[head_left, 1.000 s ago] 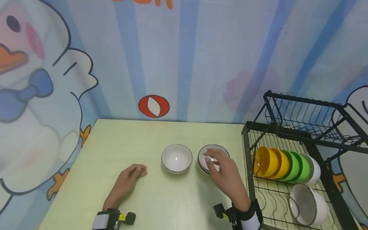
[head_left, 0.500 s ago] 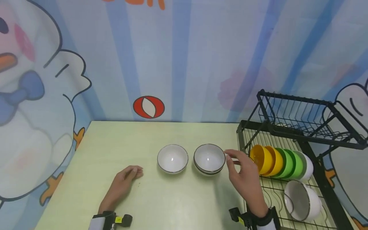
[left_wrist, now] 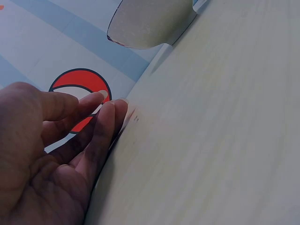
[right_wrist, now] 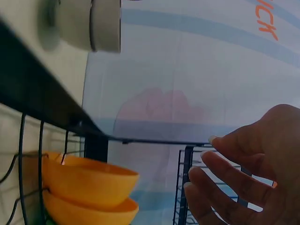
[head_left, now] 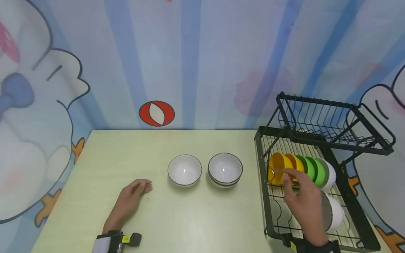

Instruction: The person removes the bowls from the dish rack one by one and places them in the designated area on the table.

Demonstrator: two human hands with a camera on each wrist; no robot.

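Note:
My right hand (head_left: 305, 202) hovers over the dish rack (head_left: 265, 196), near the yellow bowls (head_left: 278, 168), its fingers loosely bent around nothing. In the right wrist view the fingers (right_wrist: 243, 178) stand apart from the yellow bowls (right_wrist: 89, 183). My left hand (head_left: 129, 196) rests on the table, relaxed and holding nothing; the left wrist view shows its fingers (left_wrist: 101, 126) loosely curled. A single white bowl (head_left: 185, 170) with a dark rim sits on the table. To its right is a stack of white bowls (head_left: 225, 168).
Behind the yellow bowls in the rack's row come green bowls (head_left: 311, 168) and a white bowl (head_left: 330, 174). A larger white bowl (head_left: 335, 212), partly hidden by my right hand, lies tilted nearer the front. The raised upper rack (head_left: 335, 123) overhangs the back.
My right hand has moved right, from above the stacked white bowls to over the rack. The left hand stays on the table. The head view has shifted slightly right.

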